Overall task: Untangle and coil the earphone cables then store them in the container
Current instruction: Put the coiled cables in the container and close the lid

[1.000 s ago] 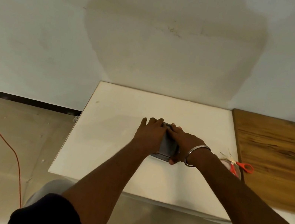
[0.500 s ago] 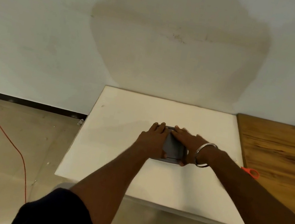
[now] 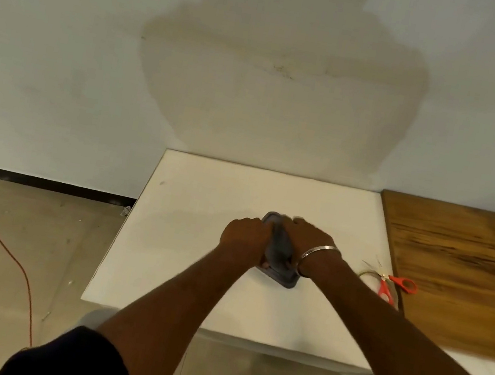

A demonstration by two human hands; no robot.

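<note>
Both hands, left (image 3: 244, 239) and right (image 3: 306, 239), clasp the grey container (image 3: 280, 258) on the white table (image 3: 197, 244); contents hidden

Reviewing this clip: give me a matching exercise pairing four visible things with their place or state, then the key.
Things:
1. grey container
2. scissors
3. red cable
4. bangle

Places or states:
A. lying on the floor
B. around the right wrist
C. pressed between both hands
D. at the white table's right edge

Pairs: 1-C, 2-D, 3-A, 4-B. The left hand and right hand both rest on the container.
</note>
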